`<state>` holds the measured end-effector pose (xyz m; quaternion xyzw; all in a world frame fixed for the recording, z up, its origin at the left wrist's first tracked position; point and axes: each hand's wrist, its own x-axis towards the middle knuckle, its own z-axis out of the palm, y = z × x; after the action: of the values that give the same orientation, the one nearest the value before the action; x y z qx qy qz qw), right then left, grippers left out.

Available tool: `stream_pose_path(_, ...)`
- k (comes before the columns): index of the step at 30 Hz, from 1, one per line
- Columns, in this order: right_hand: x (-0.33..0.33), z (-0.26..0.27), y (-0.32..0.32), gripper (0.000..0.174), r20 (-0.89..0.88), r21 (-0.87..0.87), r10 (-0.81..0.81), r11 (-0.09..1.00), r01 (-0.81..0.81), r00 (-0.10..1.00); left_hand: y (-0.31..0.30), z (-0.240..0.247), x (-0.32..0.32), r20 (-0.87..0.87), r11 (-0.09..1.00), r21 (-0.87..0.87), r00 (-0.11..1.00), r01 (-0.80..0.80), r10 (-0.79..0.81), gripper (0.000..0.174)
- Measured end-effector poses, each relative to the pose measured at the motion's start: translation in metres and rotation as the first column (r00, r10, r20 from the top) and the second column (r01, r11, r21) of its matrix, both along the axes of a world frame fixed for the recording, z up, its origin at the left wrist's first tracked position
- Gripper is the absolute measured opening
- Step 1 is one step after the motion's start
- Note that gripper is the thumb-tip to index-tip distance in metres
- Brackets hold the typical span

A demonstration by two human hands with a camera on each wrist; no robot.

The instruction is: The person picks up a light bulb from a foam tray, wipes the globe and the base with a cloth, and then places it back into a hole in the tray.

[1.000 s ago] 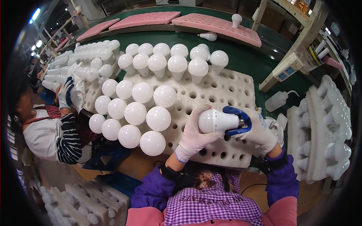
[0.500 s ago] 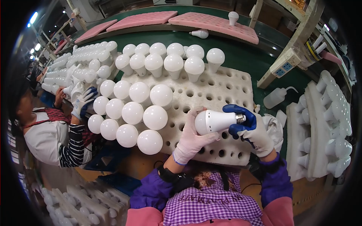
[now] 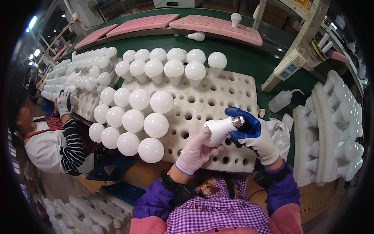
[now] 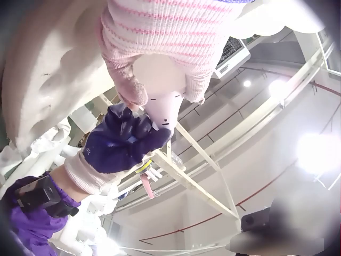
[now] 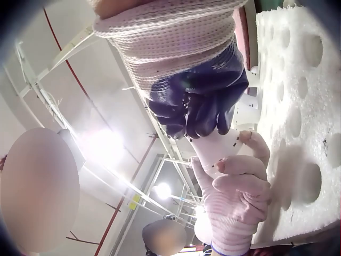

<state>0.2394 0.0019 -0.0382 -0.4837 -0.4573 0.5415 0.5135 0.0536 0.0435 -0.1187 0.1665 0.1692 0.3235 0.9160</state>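
One white bulb [image 3: 219, 130] is held over the front right of the white foam tray [image 3: 233, 91], tilted with its metal screw base up and to the right. My left hand [image 3: 194, 153], in a pink-striped glove, grips the round end. My right hand [image 3: 255, 136], in a white and blue glove, curls its fingers beside the screw base in the head view. In the left wrist view, blue fingers [image 4: 130, 133] lie against the bulb's narrow part [image 4: 164, 112]. The right wrist view has the blue-coated fingers [image 5: 205, 106] round that end, hiding the base.
Rows of upright bulbs [image 3: 156, 124] fill the tray's left and back. Pink foam trays [image 3: 216, 27] lie behind, with a bulb [image 3: 235, 19] on one. At right are a squeeze bottle [image 3: 279, 101], a white cloth [image 3: 278, 136] and stacked bulb trays [image 3: 319, 132]. Another person [image 3: 50, 144] works at left.
The bulb has tipped from nearly level to screw base up. My left hand has turned and moved slightly lower; my right-hand fingers have shifted off the base. The view has swung slightly.
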Motion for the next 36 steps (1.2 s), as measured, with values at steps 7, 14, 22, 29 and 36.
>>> stream_pose_path(7,0.002,0.009,0.001,0.036,0.080,-0.040,-0.023,0.999,0.026,0.997,0.002,-0.003,0.001,0.065,0.987,-0.143,0.996,0.075,-0.066,0.051)
stream_pose_path(14,-0.011,-0.006,0.008,0.010,0.207,0.044,-0.324,0.946,0.322,0.923,-0.003,-0.003,0.010,0.029,0.988,-0.118,0.995,0.099,-0.096,0.051)
stream_pose_path(22,-0.009,0.005,0.021,0.018,0.376,-0.036,-0.297,0.942,0.334,0.878,0.001,0.003,0.012,0.254,0.941,-0.271,0.958,0.204,-0.134,0.055)
stream_pose_path(29,0.002,-0.005,0.018,0.021,0.181,-0.120,-0.300,0.939,0.324,0.937,-0.012,0.021,0.020,-0.425,0.796,0.597,0.800,-0.104,0.423,0.070)
stream_pose_path(36,0.001,-0.003,0.008,0.019,0.185,-0.067,-0.236,0.965,0.252,0.954,-0.003,0.021,0.013,-0.354,0.467,0.884,0.670,0.012,0.652,0.073)
